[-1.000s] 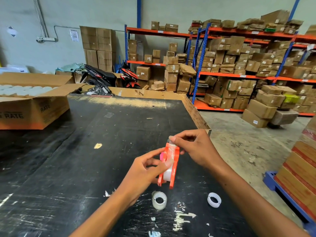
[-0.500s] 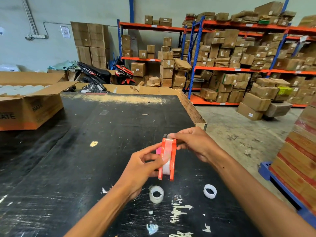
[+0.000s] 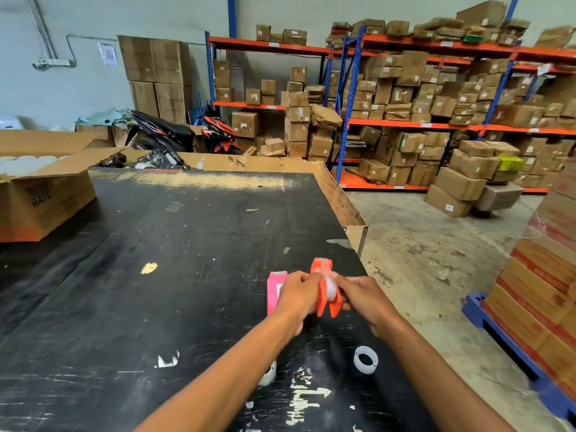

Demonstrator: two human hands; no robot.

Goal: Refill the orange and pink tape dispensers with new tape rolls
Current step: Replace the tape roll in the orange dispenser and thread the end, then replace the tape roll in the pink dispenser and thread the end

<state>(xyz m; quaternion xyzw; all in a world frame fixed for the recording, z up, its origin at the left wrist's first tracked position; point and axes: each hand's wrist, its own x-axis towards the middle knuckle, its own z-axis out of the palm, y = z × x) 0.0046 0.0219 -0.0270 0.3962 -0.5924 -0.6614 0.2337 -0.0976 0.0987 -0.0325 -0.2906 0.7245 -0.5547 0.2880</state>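
Observation:
Both hands hold the orange tape dispenser [image 3: 321,269] upright over the black table [image 3: 187,260]; a white tape roll [image 3: 330,286] sits between its two side plates. My left hand [image 3: 297,296] grips its left side, my right hand [image 3: 363,299] its right side. The pink dispenser [image 3: 274,289] stands on the table just left of my left hand, partly hidden by it. An empty white core ring [image 3: 365,359] lies near the table's right front. Another tape roll [image 3: 268,374] peeks out from under my left forearm.
An open cardboard box [image 3: 46,198] with white rolls stands at the table's far left. The table's right edge [image 3: 352,226] drops to a concrete floor. Stacked cartons on a blue pallet [image 3: 511,338] are at the right. Shelving with boxes fills the back.
The view shifted, and my hands moved the orange dispenser a little farther from me. My right hand slid from the dispenser's top to its side. The pink dispenser now shows.

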